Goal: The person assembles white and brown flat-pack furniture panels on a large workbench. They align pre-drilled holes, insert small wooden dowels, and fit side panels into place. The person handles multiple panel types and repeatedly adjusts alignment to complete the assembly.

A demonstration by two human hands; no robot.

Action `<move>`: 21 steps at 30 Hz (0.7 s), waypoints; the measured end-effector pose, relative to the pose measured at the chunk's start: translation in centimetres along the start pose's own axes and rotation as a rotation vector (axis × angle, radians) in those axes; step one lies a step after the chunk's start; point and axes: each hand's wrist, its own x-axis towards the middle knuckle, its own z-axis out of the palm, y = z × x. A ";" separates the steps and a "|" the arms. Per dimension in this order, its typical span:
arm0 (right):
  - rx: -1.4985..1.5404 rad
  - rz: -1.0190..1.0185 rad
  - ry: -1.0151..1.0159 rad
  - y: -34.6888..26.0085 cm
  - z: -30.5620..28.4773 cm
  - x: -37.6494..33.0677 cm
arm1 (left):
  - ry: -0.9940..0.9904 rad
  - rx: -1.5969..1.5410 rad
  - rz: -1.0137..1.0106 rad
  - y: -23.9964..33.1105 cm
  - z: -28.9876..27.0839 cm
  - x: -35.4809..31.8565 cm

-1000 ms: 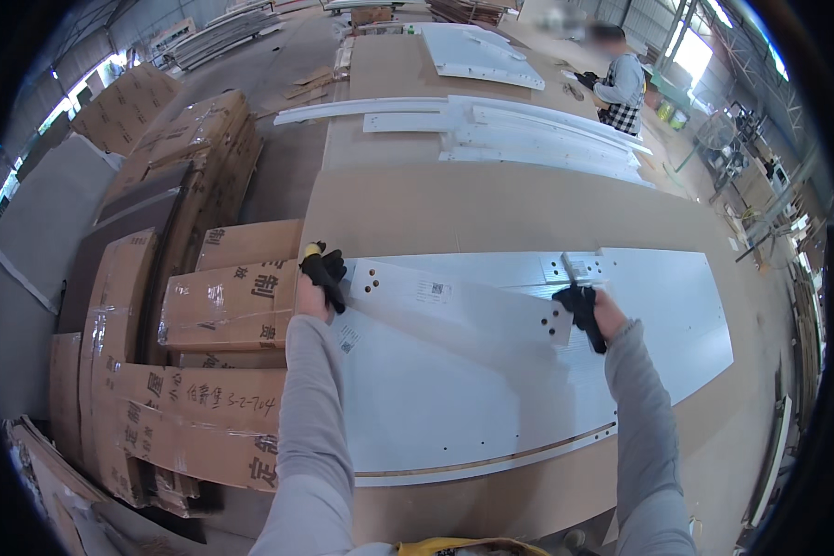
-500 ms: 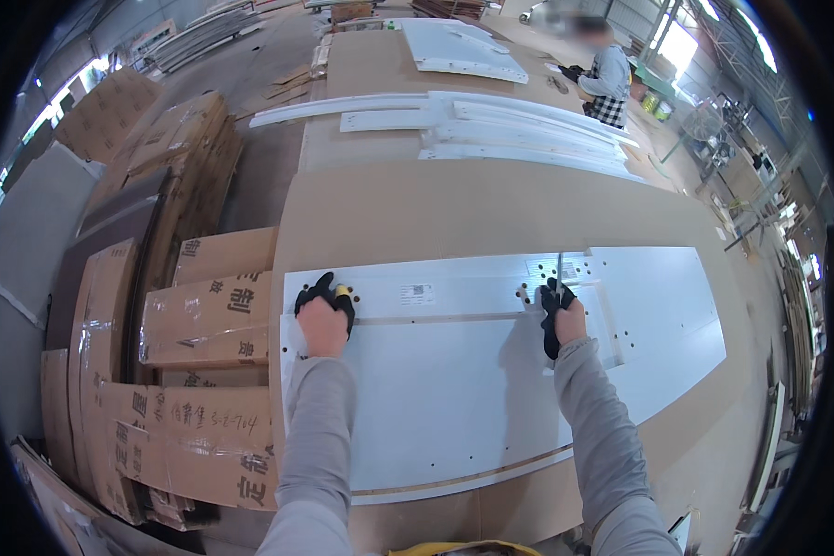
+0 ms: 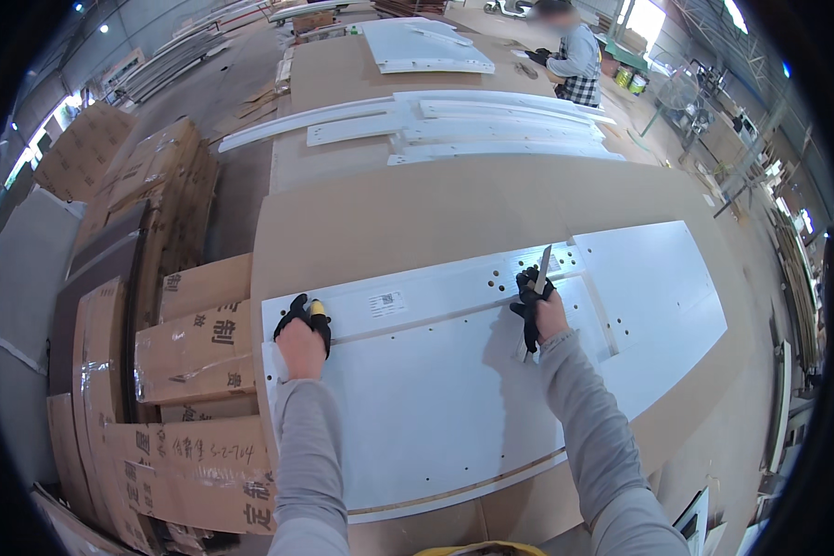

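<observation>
My left hand (image 3: 303, 335), in a black glove with bare skin at the back, rests on the left end of a narrow white panel strip (image 3: 445, 295). Its fingers are curled, with a small yellow piece (image 3: 318, 308) at the fingertips; whether that is held or part of the glove is unclear. My right hand (image 3: 539, 310), also black-gloved, is closed round a long, thin, flat metal tool (image 3: 544, 264) that points up and away over the strip. Dark round holes (image 3: 497, 281) lie beside this hand. Below the strip spreads a wide white panel (image 3: 435, 398).
Brown cardboard (image 3: 389, 208) covers the table. Farther off lie white boards (image 3: 491, 125) and another white panel (image 3: 417, 56). Taped cartons (image 3: 199, 347) are stacked at the left. A person (image 3: 574, 60) stands at the far right, near a standing fan (image 3: 678, 88).
The whole view has tilted and shifted, so the panels slant more. The tool in my right hand has turned, showing more of its flat side. Both hands stay on the strip.
</observation>
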 end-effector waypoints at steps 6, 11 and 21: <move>-0.038 0.010 0.039 0.5 0.3 0.4 | 0.076 -0.075 0.033 -1.0 0.5 -0.2; -0.028 -0.009 0.021 0.2 -0.4 0.2 | 0.134 -0.126 -0.094 -3.9 2.1 0.0; -1.195 -0.527 -0.050 -2.0 2.7 -3.4 | 0.505 -0.669 -0.068 -7.3 3.2 0.6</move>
